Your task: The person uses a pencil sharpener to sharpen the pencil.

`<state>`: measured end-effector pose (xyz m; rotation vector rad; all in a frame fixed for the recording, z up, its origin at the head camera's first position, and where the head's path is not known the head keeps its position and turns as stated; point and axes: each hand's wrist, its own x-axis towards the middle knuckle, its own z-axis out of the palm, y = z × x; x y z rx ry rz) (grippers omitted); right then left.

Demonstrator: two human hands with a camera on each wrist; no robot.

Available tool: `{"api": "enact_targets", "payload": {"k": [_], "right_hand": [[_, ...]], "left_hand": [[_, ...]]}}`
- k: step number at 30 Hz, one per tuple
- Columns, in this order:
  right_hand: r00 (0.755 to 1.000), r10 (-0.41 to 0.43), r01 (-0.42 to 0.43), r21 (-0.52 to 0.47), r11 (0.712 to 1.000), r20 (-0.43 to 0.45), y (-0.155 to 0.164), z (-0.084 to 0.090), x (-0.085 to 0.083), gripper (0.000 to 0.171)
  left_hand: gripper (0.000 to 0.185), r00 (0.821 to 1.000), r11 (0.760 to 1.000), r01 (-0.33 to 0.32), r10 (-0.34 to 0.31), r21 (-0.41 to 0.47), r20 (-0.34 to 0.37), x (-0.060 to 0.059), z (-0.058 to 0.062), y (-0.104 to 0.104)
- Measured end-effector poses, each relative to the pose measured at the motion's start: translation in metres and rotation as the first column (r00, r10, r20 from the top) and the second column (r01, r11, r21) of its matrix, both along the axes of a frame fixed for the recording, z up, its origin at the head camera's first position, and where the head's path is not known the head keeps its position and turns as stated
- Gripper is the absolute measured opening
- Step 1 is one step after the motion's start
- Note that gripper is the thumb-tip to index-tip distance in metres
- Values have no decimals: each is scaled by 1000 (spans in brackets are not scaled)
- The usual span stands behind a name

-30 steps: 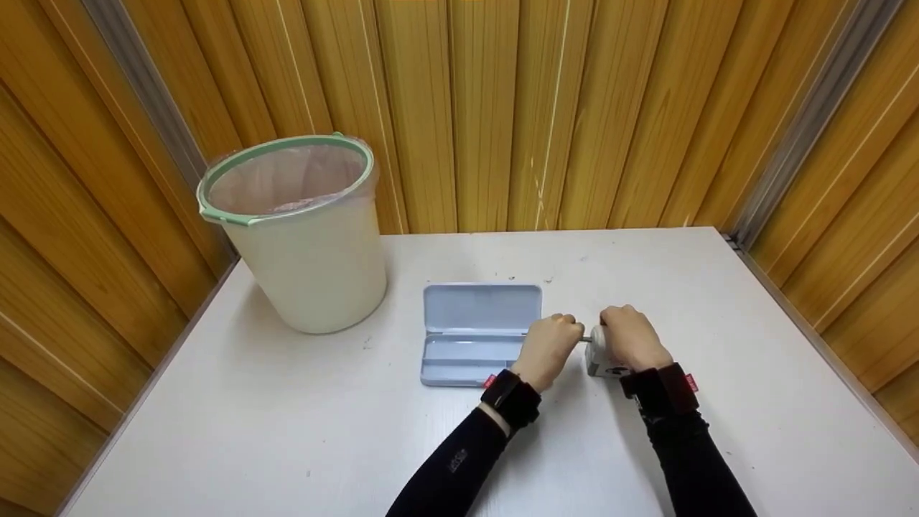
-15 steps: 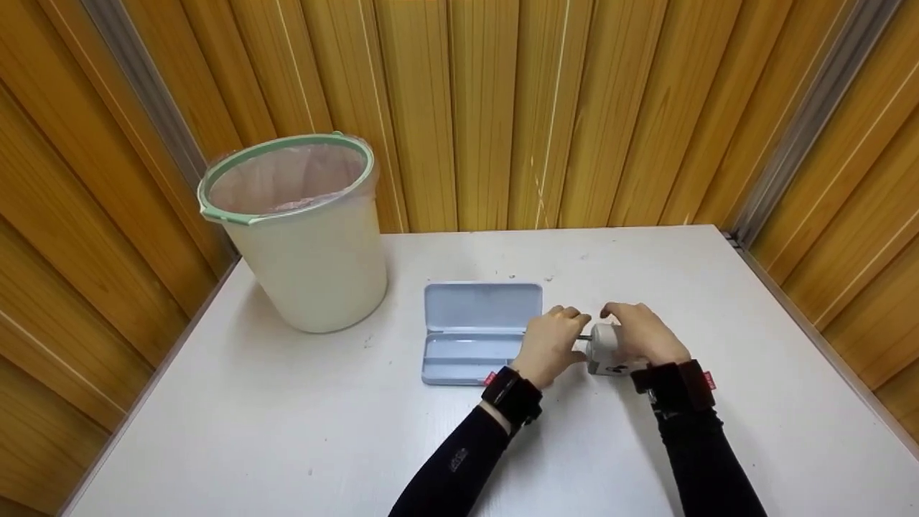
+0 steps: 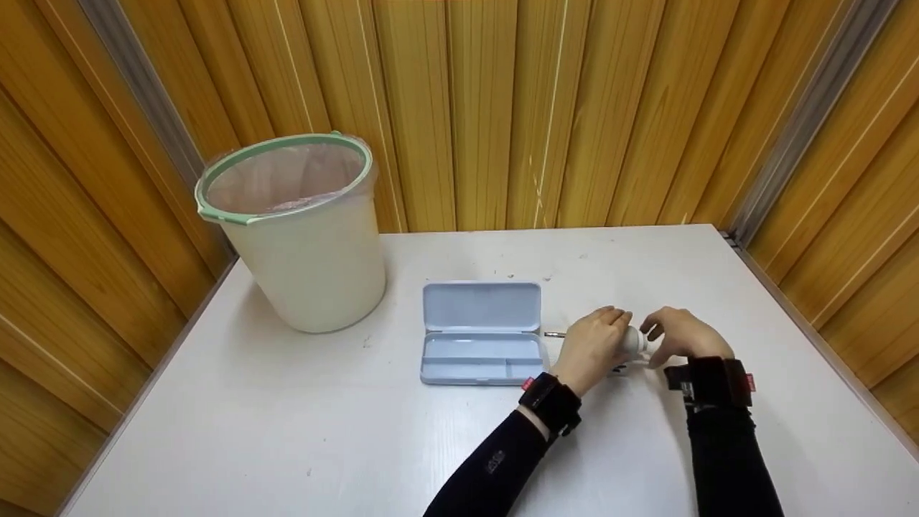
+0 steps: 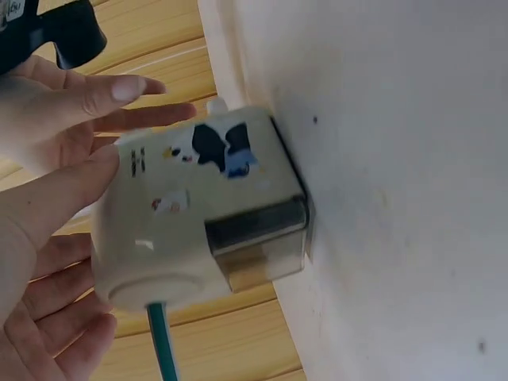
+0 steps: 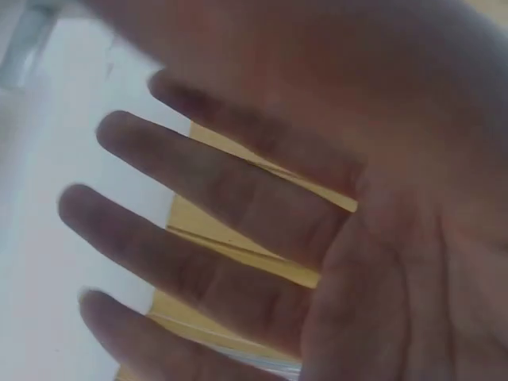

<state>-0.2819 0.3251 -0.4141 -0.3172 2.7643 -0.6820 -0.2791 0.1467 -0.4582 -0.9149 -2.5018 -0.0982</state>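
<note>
A small white pencil sharpener (image 3: pixel 633 342) with cow-like spots (image 4: pixel 208 208) stands on the white table (image 3: pixel 287 431). A green pencil (image 4: pixel 163 349) sticks out of its round end, and the pencil's far end (image 3: pixel 554 334) shows left of my left hand. My left hand (image 3: pixel 597 339) lies against that end of the sharpener with its thumb on the casing and its fingers (image 4: pixel 48 317) loosely extended beside the pencil. My right hand (image 3: pixel 668 336) hovers just right of the sharpener with its fingers (image 5: pixel 198 190) spread, holding nothing.
An open pale blue pencil case (image 3: pixel 479 316) lies just left of the hands. A cream bin (image 3: pixel 301 244) with a green rim and a plastic liner stands at the table's back left. Wooden panel walls close in the table on three sides.
My left hand slid right along the pencil up to the sharpener. My right hand let go of the sharpener, opened and drew off to the right. Sharpener and pencil shifted slightly right.
</note>
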Motion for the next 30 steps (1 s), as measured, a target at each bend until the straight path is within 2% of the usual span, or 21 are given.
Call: {"api": "enact_targets", "payload": {"k": [8,12,16,23,26,30], "right_hand": [[994,-44,49,-40,998,104,2,-23,-12,27],[995,-56,60,-43,997,79,0,-31,-14,14],[997,-51,53,-43,998,52,1,-33,-14,10],[992,-4,9,-37,999,128,5,-27,-7,15],[988,47,-43,-35,998,148,6,-18,-3,11],[984,63,-56,-48,997,164,3,-3,5,10]], "left_hand": [[54,994,993,-91,86,-77,-74,3,-9,12],[46,990,992,-109,102,-67,-93,3,-12,13],[34,986,994,-105,99,-38,-135,3,-14,15],[21,987,995,-104,103,0,-124,4,-14,16],[18,987,994,-109,110,13,-118,3,-13,16],[18,988,993,-116,116,11,-105,2,-11,16]]}}
